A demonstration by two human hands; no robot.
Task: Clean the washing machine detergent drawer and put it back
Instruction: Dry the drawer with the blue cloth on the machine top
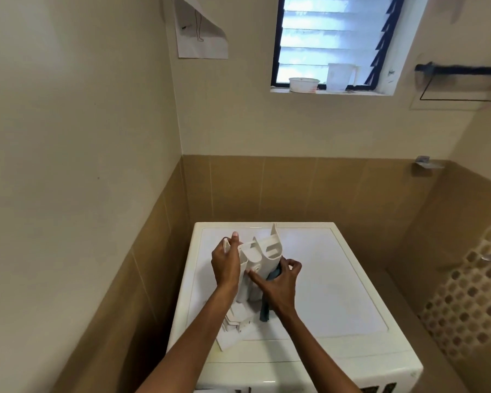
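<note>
Detergent drawer (pixel 262 251) stands on end on the washing machine (pixel 338 279), lower centre of the frame, apparently being wiped.

Head view: the left hand (pixel 226 262) wraps the drawer's left wall with the thumb up along the edge, likely steadying it so the compartments face the person. The right hand (pixel 278 282) curls round a blue-grey cloth (pixel 265 313) pressed to the drawer's right side, forefinger stretched onto the plastic. The drawer's lower end rests on the lid, which takes its weight. Upper centre, a window (pixel 323 38) has a white bowl (pixel 304 84) and a jug (pixel 340 76) on its sill. A curling paper sheet (pixel 199 32) hangs upper left and a dark rail (pixel 459 69) upper right, all well apart from the hands. The slot the drawer must return to is not visible.
</note>
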